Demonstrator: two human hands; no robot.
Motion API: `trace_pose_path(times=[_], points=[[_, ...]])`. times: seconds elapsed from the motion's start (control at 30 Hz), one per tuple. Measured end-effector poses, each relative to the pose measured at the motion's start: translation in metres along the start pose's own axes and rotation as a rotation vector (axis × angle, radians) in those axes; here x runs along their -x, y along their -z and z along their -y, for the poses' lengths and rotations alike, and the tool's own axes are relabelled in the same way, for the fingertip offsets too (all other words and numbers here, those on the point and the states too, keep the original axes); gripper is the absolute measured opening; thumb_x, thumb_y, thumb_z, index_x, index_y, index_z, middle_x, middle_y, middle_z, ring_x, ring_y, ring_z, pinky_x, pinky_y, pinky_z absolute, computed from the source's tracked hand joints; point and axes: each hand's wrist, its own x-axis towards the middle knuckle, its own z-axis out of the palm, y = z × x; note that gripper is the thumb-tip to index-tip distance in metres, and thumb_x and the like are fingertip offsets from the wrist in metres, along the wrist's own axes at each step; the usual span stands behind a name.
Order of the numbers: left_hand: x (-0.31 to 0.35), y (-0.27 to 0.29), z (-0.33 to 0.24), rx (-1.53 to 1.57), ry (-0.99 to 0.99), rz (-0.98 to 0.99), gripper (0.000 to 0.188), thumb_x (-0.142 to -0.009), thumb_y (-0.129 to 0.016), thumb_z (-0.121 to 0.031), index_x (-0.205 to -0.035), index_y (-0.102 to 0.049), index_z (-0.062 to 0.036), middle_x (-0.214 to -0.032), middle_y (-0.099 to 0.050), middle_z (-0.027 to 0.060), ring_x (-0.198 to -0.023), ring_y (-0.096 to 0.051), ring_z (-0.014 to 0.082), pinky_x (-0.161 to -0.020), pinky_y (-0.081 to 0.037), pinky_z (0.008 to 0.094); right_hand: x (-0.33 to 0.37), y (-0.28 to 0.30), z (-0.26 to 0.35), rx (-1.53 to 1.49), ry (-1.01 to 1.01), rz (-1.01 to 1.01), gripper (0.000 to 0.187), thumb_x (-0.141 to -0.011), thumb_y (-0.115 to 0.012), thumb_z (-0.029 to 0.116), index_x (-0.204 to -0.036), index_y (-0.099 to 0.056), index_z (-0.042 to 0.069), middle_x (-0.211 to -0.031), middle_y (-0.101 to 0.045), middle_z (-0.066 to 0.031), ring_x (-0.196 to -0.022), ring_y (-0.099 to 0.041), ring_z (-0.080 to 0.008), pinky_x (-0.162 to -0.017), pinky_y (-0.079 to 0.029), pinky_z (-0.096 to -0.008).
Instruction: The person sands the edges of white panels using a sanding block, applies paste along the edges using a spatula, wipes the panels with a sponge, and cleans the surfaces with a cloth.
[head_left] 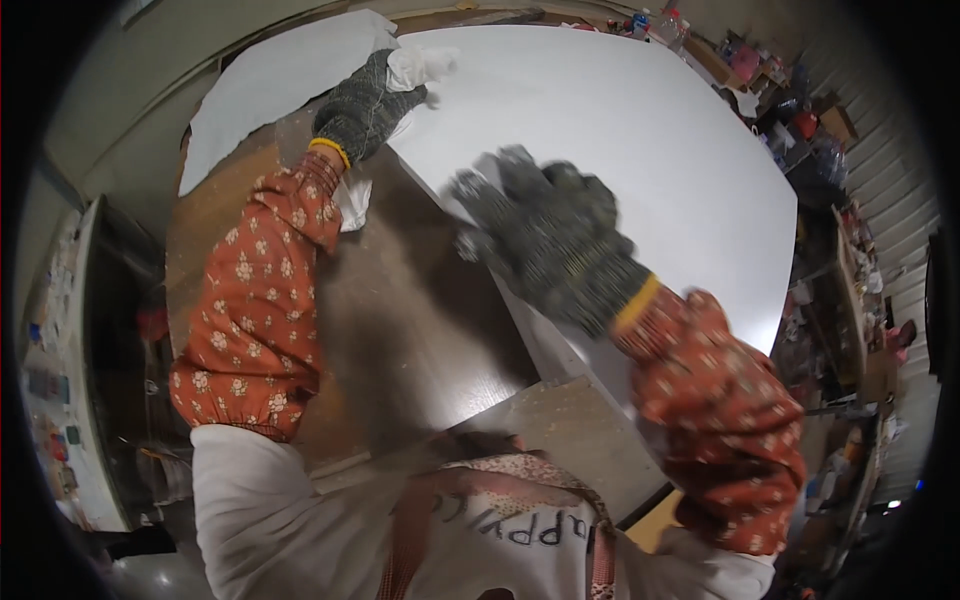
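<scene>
A large white panel (680, 160) with a smooth, glossy face lies in front of me, reaching from the middle to the right. My left hand (365, 108), in a dark grey knit glove with a yellow cuff, is at the panel's far left part. Its fingers are closed on a crumpled white cloth (420, 66), which rests against the panel's surface. Over the panel's near left edge is my right hand (555, 230) in a matching glove, empty, fingers spread and slightly blurred. Whether its fingertips touch the panel I cannot tell.
Left of the panel, a brown work surface (400, 300) shows, with a thin white sheet (280, 85) at its far left. Another white scrap (354, 202) lies by my left wrist. Cluttered shelves (850, 290) line the right; a rack (85, 370) stands left.
</scene>
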Motion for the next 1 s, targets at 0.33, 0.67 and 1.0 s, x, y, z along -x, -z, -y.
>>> trace_pose_path(times=[0.33, 0.67, 1.0], points=[[-0.002, -0.001, 0.014, -0.009, -0.034, -0.106, 0.060, -0.078, -0.065, -0.045, -0.122, -0.045, -0.0099, -0.103, -0.063, 0.0163, -0.095, -0.061, 0.0330, -0.081, -0.048, 0.0415, 0.077, 0.044, -0.006, 0.236, 0.052, 0.176, 0.040, -0.088, -0.051, 0.035, -0.125, -0.052, 0.021, -0.130, -0.044, -0.0142, -0.115, -0.046, -0.0269, -0.080, -0.045, -0.0381], [-0.029, -0.014, 0.056, 0.709, -0.264, 0.214, 0.055, -0.081, -0.063, -0.039, -0.123, -0.046, -0.0089, -0.110, -0.061, 0.0159, -0.098, -0.059, 0.0354, -0.083, -0.047, 0.0431, 0.037, 0.026, 0.009, 0.230, 0.123, 0.152, 0.044, -0.084, -0.056, 0.032, -0.126, -0.051, 0.019, -0.124, -0.049, -0.0126, -0.107, -0.050, -0.0255, -0.075, -0.045, -0.0393], [-0.013, -0.029, 0.047, 0.097, -0.212, -0.355, 0.047, -0.084, -0.059, -0.038, -0.120, -0.053, -0.0087, -0.112, -0.060, 0.0132, -0.096, -0.060, 0.0299, -0.085, -0.047, 0.0384, -0.088, -0.027, -0.003, 0.158, 0.105, 0.106, 0.028, -0.084, -0.054, 0.034, -0.104, -0.061, 0.016, -0.094, -0.060, -0.0088, -0.079, -0.059, -0.0240, -0.064, -0.046, -0.0358]])
